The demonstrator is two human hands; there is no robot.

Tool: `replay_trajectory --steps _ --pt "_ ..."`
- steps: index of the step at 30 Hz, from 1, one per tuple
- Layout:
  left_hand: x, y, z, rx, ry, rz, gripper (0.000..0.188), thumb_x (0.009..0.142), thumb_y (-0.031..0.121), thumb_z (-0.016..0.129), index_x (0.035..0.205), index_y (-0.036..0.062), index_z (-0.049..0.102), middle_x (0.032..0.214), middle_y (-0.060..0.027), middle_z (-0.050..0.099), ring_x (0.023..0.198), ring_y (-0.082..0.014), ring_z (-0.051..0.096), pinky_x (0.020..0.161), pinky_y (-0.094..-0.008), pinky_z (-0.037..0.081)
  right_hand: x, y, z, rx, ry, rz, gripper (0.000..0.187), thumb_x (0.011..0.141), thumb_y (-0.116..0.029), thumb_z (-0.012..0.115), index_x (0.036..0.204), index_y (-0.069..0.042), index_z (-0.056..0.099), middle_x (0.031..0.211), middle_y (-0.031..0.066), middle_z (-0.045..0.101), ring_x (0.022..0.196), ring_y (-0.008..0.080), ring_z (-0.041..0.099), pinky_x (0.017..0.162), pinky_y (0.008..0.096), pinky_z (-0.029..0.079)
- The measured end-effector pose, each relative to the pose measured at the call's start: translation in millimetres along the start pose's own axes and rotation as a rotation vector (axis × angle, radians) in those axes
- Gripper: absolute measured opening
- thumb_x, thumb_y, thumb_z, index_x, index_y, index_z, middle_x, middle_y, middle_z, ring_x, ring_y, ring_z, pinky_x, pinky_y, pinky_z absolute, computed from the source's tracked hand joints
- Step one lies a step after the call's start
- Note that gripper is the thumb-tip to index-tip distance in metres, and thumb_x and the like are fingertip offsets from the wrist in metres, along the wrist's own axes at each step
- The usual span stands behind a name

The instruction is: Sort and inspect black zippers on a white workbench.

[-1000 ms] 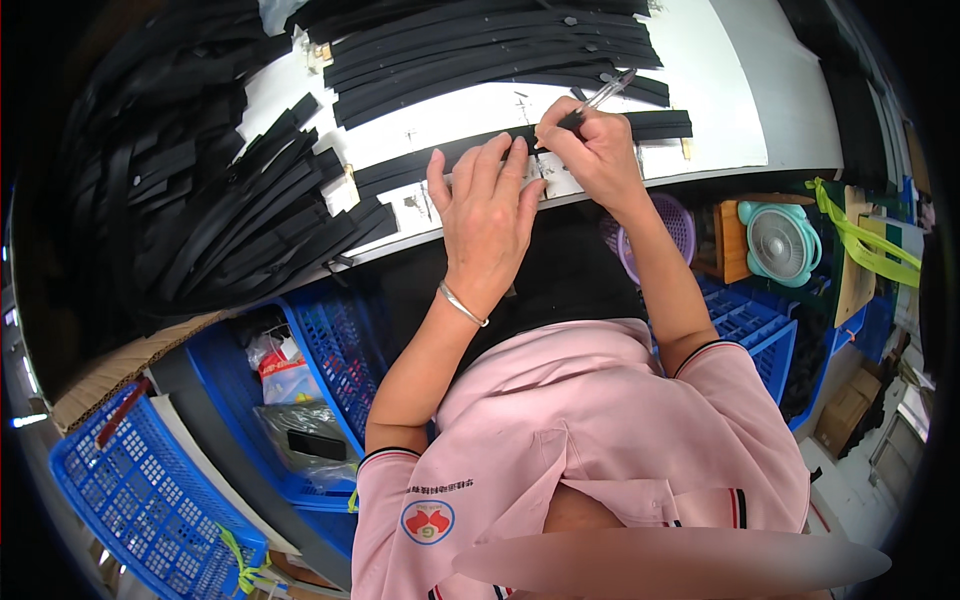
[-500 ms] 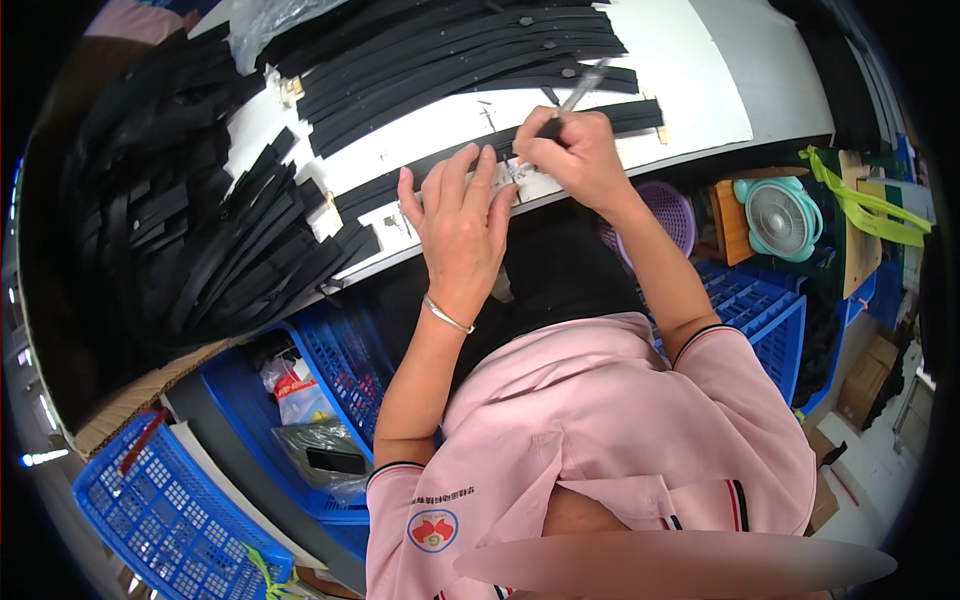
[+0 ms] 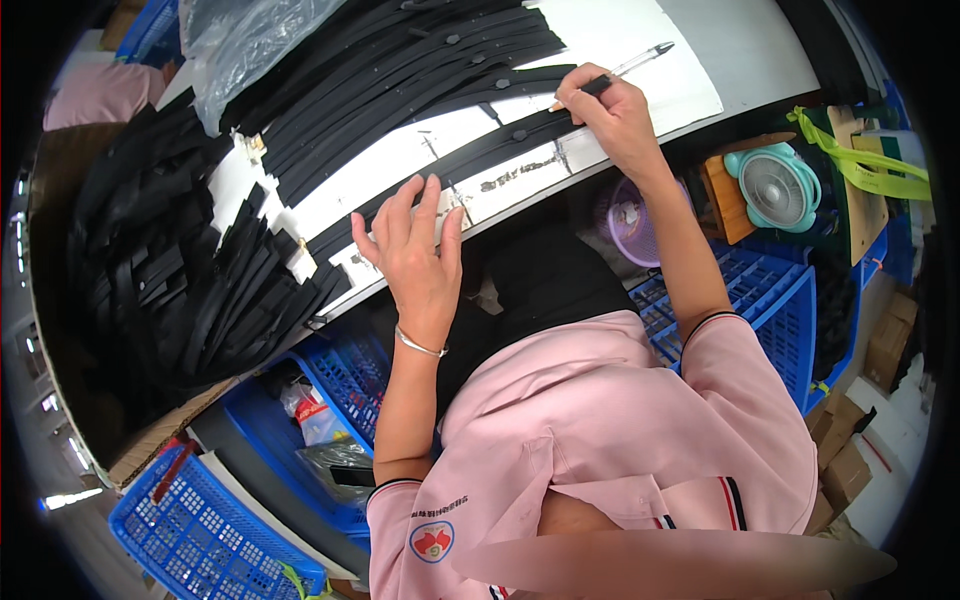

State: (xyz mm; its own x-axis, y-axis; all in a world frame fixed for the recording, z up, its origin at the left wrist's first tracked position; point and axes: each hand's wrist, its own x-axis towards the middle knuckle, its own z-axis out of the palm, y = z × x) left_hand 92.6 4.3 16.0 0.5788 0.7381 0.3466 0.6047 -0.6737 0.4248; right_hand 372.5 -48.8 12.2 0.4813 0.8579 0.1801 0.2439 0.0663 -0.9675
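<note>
A pen (image 3: 640, 60) with a clear barrel and black grip is held in my right hand (image 3: 622, 120). Its tip points down at the right end of a flat black fabric strip (image 3: 500, 152) lying along the near side of a white board (image 3: 684, 88). My left hand (image 3: 418, 262) is spread, fingertips at that strip's lower edge, farther left. Below the strip, dark smudges and short marks show on the board. Behind it lie several more black strips (image 3: 400, 70), side by side, with small dark lumps on some.
A tangled heap of black strips (image 3: 150, 260) fills a cardboard box (image 3: 125, 462) at left. Clear plastic (image 3: 262, 50) lies at the back. Below the table edge are blue crates (image 3: 215, 525), a purple basket (image 3: 640, 240) and a teal fan (image 3: 775, 192).
My right hand, with the pen, has moved right and up to the strip's end. My left hand has shifted left and lower. The view has also shifted somewhat.
</note>
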Motion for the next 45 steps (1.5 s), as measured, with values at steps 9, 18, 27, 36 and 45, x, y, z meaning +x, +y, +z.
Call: replay_trajectory --steps 9,18,27,36,45 --pt "37.6 43.8 24.0 -0.183 0.084 0.070 0.024 0.090 0.012 0.074 0.114 0.0082 0.073 0.117 -0.0047 0.067 0.113 -0.0245 0.060 0.117 -0.0502 0.026 1.0 1.6 2.1 -0.056 0.000 -0.021 0.010 0.094 -0.012 0.065 0.089 -0.005 0.069 0.066 -0.0033 0.061 0.057 0.0023 0.046 0.052 0.0228 0.035" --pt "67.8 58.1 61.5 -0.255 0.108 0.090 0.011 0.088 0.012 0.076 0.098 0.0081 0.077 0.101 -0.0035 0.070 0.098 -0.0240 0.061 0.109 -0.0451 0.036 -0.8 -5.3 4.9 -0.209 -0.010 0.005 0.013 0.093 -0.017 0.068 0.089 -0.005 0.069 0.053 -0.0003 0.046 0.050 0.0049 0.041 0.049 0.0262 0.034" --pt "66.8 55.5 66.7 -0.268 0.135 0.114 0.012 0.084 0.008 0.077 0.096 0.0055 0.074 0.102 -0.0044 0.067 0.101 -0.0247 0.059 0.109 -0.0491 0.034 0.4 -0.4 7.1 -0.375 -0.094 -0.032 0.013 0.097 -0.014 0.068 0.092 -0.001 0.071 0.067 -0.0010 0.058 0.058 0.0034 0.046 0.051 0.0247 0.034" --pt "67.3 56.3 66.3 -0.231 0.168 0.126 0.010 0.084 0.011 0.078 0.094 0.0085 0.076 0.100 -0.0015 0.069 0.098 -0.0226 0.060 0.105 -0.0425 0.036 -4.4 -4.7 -4.9 -0.185 -0.177 0.007 0.010 0.093 -0.007 0.065 0.087 0.000 0.068 0.073 0.0012 0.065 0.064 0.0066 0.053 0.058 0.0231 0.042" --pt "63.0 55.8 65.0 -0.105 0.128 0.060 0.038 0.083 0.017 0.079 0.120 0.0144 0.071 0.134 -0.0067 0.059 0.125 -0.0290 0.051 0.114 -0.0554 0.026 -3.6 5.2 1.7 -0.107 -0.161 -0.075 0.011 0.088 -0.012 0.069 0.084 -0.001 0.070 0.068 0.0037 0.067 0.062 0.0085 0.059 0.058 0.0266 0.046"
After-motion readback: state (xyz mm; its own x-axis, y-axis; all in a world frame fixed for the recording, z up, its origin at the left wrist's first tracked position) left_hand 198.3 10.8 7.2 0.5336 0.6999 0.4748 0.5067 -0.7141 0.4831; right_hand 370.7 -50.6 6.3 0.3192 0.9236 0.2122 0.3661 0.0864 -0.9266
